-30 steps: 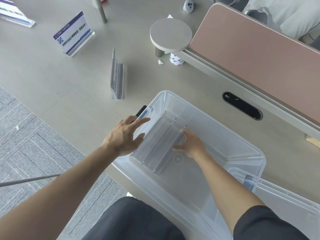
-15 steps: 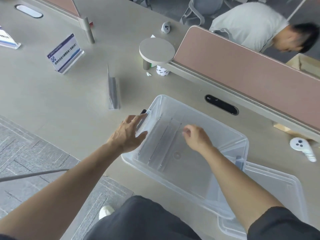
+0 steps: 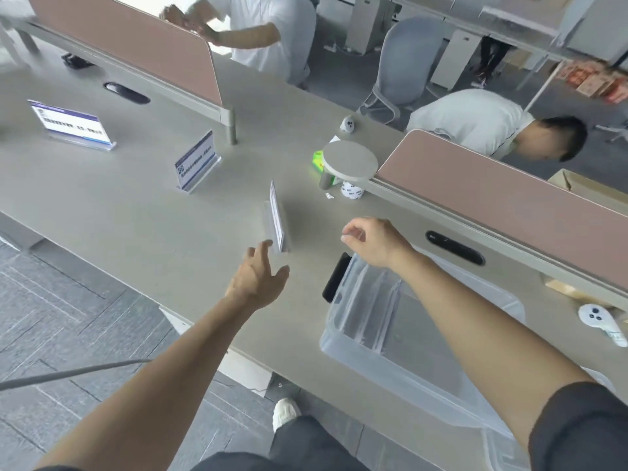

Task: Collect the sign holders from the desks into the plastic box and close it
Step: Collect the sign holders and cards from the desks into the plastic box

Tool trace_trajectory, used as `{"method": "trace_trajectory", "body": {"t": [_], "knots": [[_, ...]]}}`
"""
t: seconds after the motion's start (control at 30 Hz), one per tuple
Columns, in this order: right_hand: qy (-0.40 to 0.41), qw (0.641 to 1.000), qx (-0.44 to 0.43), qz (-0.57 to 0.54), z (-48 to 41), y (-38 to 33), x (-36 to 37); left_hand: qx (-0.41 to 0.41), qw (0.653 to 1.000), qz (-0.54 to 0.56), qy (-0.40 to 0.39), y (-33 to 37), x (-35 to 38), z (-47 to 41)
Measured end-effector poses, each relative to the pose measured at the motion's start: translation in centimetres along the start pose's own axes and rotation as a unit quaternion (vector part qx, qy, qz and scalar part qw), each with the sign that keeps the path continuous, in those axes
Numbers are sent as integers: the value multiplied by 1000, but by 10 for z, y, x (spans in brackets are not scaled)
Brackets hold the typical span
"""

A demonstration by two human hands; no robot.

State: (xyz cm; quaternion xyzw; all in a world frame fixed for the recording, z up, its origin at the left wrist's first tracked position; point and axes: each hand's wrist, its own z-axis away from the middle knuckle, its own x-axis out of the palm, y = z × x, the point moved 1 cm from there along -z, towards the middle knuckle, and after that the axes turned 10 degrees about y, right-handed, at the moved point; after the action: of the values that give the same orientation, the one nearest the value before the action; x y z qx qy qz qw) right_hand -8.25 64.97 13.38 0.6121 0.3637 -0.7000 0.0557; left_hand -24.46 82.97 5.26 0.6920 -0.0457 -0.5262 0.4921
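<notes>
A clear plastic box (image 3: 489,396) stands open at the desk's near edge, with clear sign holders (image 3: 370,304) lying flat in its left end. My left hand (image 3: 260,277) hovers open over the desk, fingertips just short of a sign holder (image 3: 278,217) seen edge-on. My right hand (image 3: 372,241) hangs above the box's far left corner, fingers loosely curled around nothing. Farther left stand a second sign holder (image 3: 197,161) and a third sign holder (image 3: 73,125), both with blue-and-white cards. The box lid (image 3: 509,453) lies partly under the box at the lower right.
A black phone (image 3: 335,277) lies against the box's left end. A round grey stand (image 3: 350,161), a small white roll (image 3: 351,191) and a green packet (image 3: 318,160) sit beyond. Pink dividers (image 3: 503,195) run along the desk's back. A white controller (image 3: 599,322) lies at right. Two people are behind the dividers.
Both hands have left the box and risen; the left hand has moved out toward the edge-on sign holder. The holders stay in the box. The view has tilted up and back.
</notes>
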Motion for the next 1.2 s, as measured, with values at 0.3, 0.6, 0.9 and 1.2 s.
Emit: {"method": "trace_trajectory", "body": {"t": [0.3, 0.6, 0.9, 1.2], "knots": [[-60, 995, -78, 30, -133, -45, 43, -158, 987, 9, 27, -22, 14, -60], [-157, 982, -89, 63, -279, -44, 134, -231, 958, -147, -83, 1, 81, -155], [-236, 970, -48, -16, -324, -23, 190, -235, 958, -147, -77, -5, 106, -193], [-199, 978, -8, -68, -322, -36, 170, -243, 963, -119, -17, 16, 68, -193]]}}
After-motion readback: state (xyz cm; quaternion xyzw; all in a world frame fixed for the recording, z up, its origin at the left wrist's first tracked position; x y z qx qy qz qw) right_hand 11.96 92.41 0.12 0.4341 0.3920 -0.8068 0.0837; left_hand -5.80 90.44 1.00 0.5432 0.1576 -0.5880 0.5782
